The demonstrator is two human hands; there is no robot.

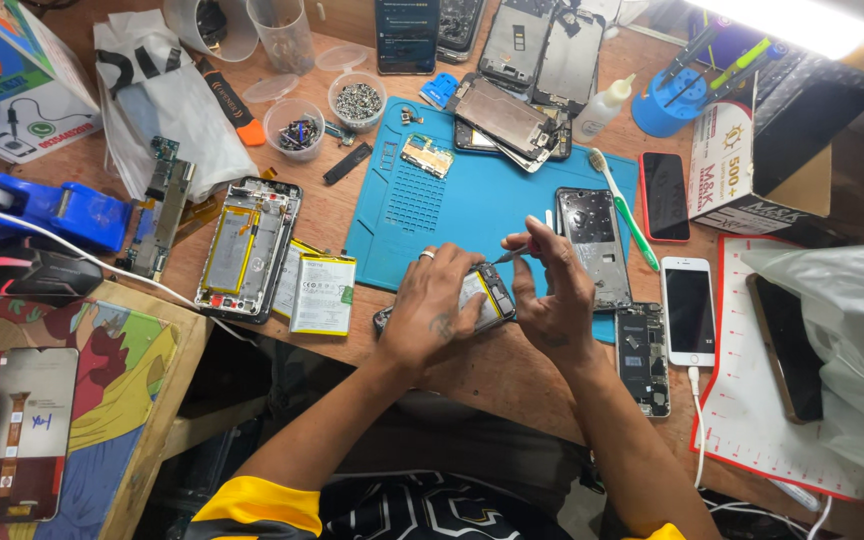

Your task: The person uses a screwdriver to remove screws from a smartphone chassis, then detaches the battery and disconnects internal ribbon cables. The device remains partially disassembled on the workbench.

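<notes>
An opened phone [487, 297] with its back off lies at the near edge of the blue work mat [422, 215]. My left hand [432, 315] lies over its left half and holds it down; a ring shows on one finger. My right hand [552, 290] pinches a thin screwdriver [514, 252] with a red grip, its tip pointing at the top of that phone. Just right of my right hand a bare phone frame [592, 240] lies on the mat.
An opened phone with a yellow battery [247, 245] and a loose battery [322, 293] lie to the left. Small cups of screws [357, 100] stand at the back. A white phone [690, 310], a red-edged phone [664, 195], a toothbrush [617, 205] and a glue bottle [602, 108] sit to the right.
</notes>
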